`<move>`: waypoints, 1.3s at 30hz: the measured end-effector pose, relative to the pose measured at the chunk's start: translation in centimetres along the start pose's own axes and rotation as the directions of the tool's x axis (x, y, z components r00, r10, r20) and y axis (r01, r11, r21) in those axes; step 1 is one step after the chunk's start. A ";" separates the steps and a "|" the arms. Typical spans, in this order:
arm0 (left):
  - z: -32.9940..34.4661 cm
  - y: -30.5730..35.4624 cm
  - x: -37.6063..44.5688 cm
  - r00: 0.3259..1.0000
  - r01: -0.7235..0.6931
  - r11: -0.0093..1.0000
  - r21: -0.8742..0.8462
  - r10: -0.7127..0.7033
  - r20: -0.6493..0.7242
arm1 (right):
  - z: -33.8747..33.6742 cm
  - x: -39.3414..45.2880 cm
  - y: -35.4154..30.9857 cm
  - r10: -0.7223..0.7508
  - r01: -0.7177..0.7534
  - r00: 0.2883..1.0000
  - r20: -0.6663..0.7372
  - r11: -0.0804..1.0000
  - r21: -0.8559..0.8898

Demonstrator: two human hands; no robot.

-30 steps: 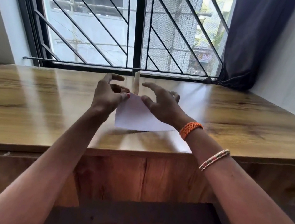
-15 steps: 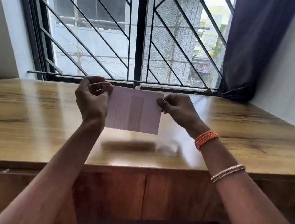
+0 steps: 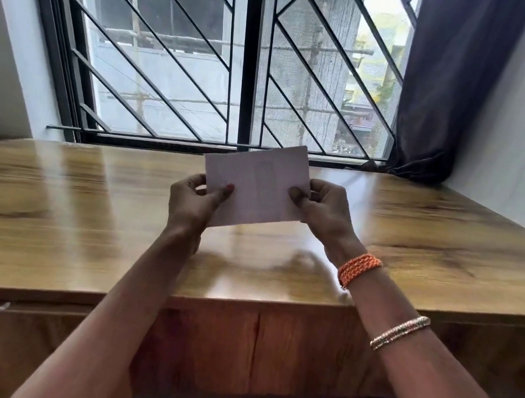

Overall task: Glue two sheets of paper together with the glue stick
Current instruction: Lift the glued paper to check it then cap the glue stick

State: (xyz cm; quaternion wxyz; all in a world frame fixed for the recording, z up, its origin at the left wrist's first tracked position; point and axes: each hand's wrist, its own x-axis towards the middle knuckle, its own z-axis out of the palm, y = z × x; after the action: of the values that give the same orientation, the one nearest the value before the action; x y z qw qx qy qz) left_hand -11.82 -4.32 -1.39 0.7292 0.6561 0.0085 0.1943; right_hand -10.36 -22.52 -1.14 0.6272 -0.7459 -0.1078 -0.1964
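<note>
A glossy wooden table (image 3: 78,209) runs under a barred window (image 3: 243,56), and above its middle, clear of the tabletop, hangs the paper (image 3: 256,185), tilted with its right end higher. A darker band shows through it (likely the overlap of two sheets, held against the light to check the join). The left hand (image 3: 192,202) pinches the paper's lower left corner, thumb in front; the right hand (image 3: 325,207) pinches its right edge. No glue stick is visible. A dark curtain (image 3: 446,90) hangs right of the window.
</note>
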 end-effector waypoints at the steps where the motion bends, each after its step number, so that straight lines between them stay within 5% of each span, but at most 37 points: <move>1: 0.0 -0.1 0.1 1.000 -0.002 1.000 0.027 0.002 -0.011 | -0.2 0.0 0.1 -0.015 0.012 0.998 -0.057 0.999 -0.051; 7: 2.4 0.2 -1.3 0.995 -0.055 0.965 0.258 0.033 0.091 | -1.5 -0.7 -0.2 -0.287 0.115 0.919 -0.271 0.851 -0.512; 12: 7.7 0.9 -3.0 0.957 -0.232 0.896 0.378 0.139 0.256 | -4.0 -1.3 -0.3 -0.350 0.077 0.922 -0.166 0.585 -0.807; 15: 9.7 0.6 -4.0 0.923 -0.210 0.898 0.385 0.053 0.380 | -6.2 -2.1 0.2 -0.377 0.091 0.919 -0.118 0.494 -0.865; 19: 11.7 -0.1 -4.7 0.877 -0.118 0.870 0.480 -0.136 0.461 | -8.6 -2.5 1.4 -0.312 0.054 0.948 -0.067 0.363 -0.930; 22: 12.3 -0.6 -4.5 0.856 -0.121 0.803 0.583 -0.213 0.471 | -9.7 -2.6 2.2 -0.125 -0.043 0.989 -0.083 0.294 -0.955; 25: 11.9 -0.5 -4.0 0.852 -0.226 0.673 0.705 -0.215 0.478 | -10.2 -2.4 2.1 0.036 -0.167 0.986 -0.163 0.264 -0.950; 27: 11.0 -0.1 -3.2 0.852 -0.259 0.671 0.695 -0.180 0.491 | -10.3 -2.0 1.5 0.087 -0.226 0.974 -0.211 0.229 -0.947; 30: 8.8 0.3 -1.5 0.874 -0.210 0.783 0.585 -0.118 0.471 | -9.5 -1.4 0.5 0.011 -0.211 0.976 -0.219 0.313 -0.926; 34: 5.3 0.6 1.0 0.961 -0.139 0.842 0.522 -0.012 0.276 | -5.0 0.7 -0.9 -0.168 -0.004 0.979 -0.119 0.564 -0.825; 39: 2.4 -0.4 4.2 0.996 -0.087 0.780 0.619 0.045 0.083 | 2.5 4.6 -1.1 -0.179 0.125 0.983 -0.035 0.801 -0.586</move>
State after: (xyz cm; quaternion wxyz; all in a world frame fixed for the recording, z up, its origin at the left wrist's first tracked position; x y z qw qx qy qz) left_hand -7.23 -5.41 -0.41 0.4647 0.8655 0.0260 0.1852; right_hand -6.28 -20.29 1.45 0.3556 -0.8811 -0.0741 -0.3027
